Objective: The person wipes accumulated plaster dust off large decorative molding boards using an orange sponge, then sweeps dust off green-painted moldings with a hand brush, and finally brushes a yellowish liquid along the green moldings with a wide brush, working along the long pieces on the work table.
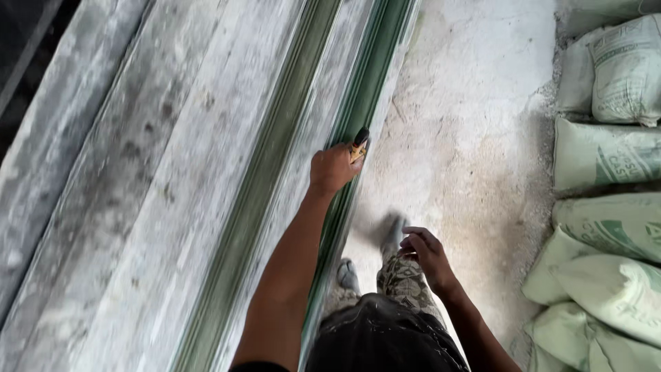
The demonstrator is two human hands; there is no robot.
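My left hand point(334, 167) is closed around a small tool with a dark and yellow handle point(359, 143), pressed against the green edge of a stack of glass sheets point(358, 103). The sheets lean in a long dusty pile point(172, 179) filling the left of the view. My right hand point(425, 250) hangs loose beside my leg with fingers slightly curled, holding nothing. Below are my patterned trousers point(403, 279) and blurred shoes point(392, 231).
A dusty concrete floor point(475, 124) runs between the sheets and a pile of pale green sacks point(606, 207) stacked along the right edge. A dark gap point(27, 41) shows at the top left behind the sheets.
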